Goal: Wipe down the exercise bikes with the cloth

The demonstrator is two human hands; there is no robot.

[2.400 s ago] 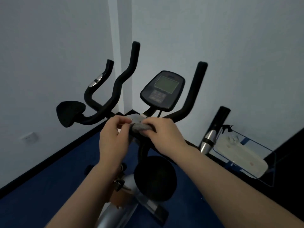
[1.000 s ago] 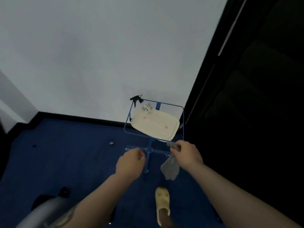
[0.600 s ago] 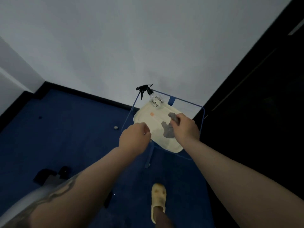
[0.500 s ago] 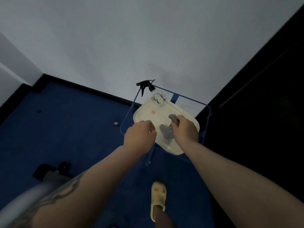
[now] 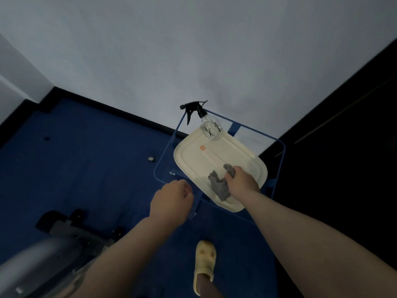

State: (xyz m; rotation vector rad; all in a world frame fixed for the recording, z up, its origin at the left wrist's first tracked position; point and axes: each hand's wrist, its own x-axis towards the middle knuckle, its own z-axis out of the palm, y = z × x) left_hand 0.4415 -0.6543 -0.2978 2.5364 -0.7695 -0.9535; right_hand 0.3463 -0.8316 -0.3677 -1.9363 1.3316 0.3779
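Observation:
My right hand (image 5: 241,181) grips the crumpled grey cloth (image 5: 218,187), which rests on the cream tray (image 5: 217,153) atop a blue wire stand (image 5: 277,140). My left hand (image 5: 171,200) is curled into a loose fist with nothing in it, just left of the tray's near edge. Only the silver frame and black base of an exercise bike (image 5: 53,235) show at the lower left; its handlebars and console are out of view.
A clear spray bottle (image 5: 209,124) with a black trigger stands at the tray's far end. A grey wall rises behind, a dark wall to the right. Blue carpet (image 5: 86,168) covers the floor. My foot in a yellow clog (image 5: 204,267) is below.
I turned away from the bike's handlebars to the tray stand. My right hand carried the cloth over and lowered it onto the tray; my left hand let go of it and drew back.

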